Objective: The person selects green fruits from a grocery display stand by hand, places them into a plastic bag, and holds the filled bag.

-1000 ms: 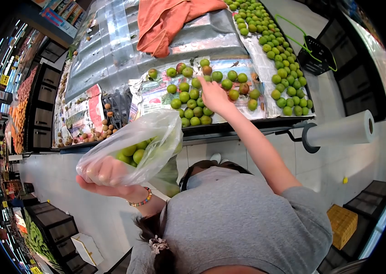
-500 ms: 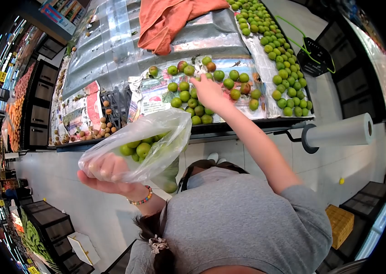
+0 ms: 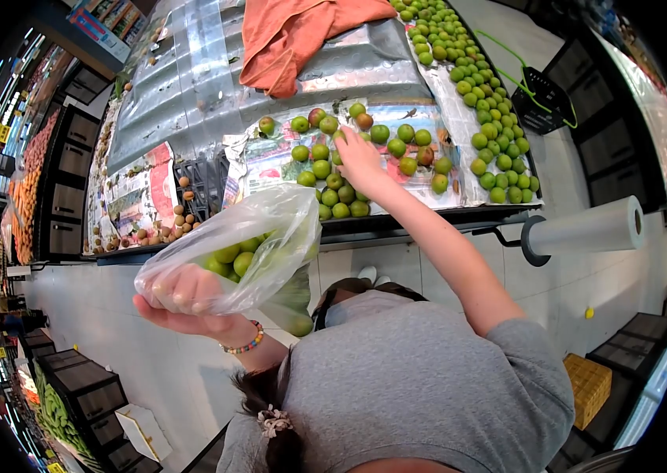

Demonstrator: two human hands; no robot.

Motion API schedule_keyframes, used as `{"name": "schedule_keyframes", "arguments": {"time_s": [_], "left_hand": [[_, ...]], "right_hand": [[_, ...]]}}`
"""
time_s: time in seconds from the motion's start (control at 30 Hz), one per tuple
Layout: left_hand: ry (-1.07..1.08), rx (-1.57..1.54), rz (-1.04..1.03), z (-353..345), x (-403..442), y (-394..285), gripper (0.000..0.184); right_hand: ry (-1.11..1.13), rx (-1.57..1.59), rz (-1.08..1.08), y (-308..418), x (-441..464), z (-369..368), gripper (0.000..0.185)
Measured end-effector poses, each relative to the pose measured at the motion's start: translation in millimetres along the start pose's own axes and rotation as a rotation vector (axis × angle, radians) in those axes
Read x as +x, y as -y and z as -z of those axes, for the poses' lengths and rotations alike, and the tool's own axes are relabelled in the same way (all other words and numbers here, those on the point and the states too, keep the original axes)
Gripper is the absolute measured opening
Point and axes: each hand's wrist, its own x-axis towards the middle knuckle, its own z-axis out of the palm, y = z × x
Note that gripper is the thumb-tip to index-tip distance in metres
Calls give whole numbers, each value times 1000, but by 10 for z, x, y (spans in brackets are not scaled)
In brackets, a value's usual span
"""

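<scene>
While my left hand [image 3: 188, 303] is clenched around the gathered edge of a clear plastic bag [image 3: 278, 209], green fruits [image 3: 227, 254] sit inside it, visible at its gaping mouth. My right hand [image 3: 361, 162] reaches to the display, fingertips at a loose green fruit [image 3: 339, 134]; I cannot tell whether they have closed on it. More green fruits, a few blushed red-brown, lie around that hand on spread newspaper [image 3: 266, 167]. Left of them are small brown fruits [image 3: 184, 219]; to the right, a dense band of green fruits lines the table's edge. Beyond the newspaper lies a crumpled orange cloth [image 3: 286, 47]. A plastic roll [image 3: 586, 230] juts out near my right arm.
</scene>
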Motion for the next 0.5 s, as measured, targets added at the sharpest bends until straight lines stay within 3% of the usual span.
{"name": "schedule_keyframes", "arguments": {"time_s": [0.03, 0.17, 0.27, 0.5], "left_hand": [[-1, 3, 0, 0, -2, -13, 38], [-4, 2, 12, 27, 13, -54, 38], [-12, -2, -5, 25, 5, -59, 38], [-2, 21, -16, 21, -21, -144, 37]], "right_hand": [[-70, 31, 5, 21, -7, 48, 41], [23, 390, -97, 330, -13, 292, 38], [160, 259, -34, 348, 6, 70, 37], [216, -64, 39, 518, 91, -120, 31]]}}
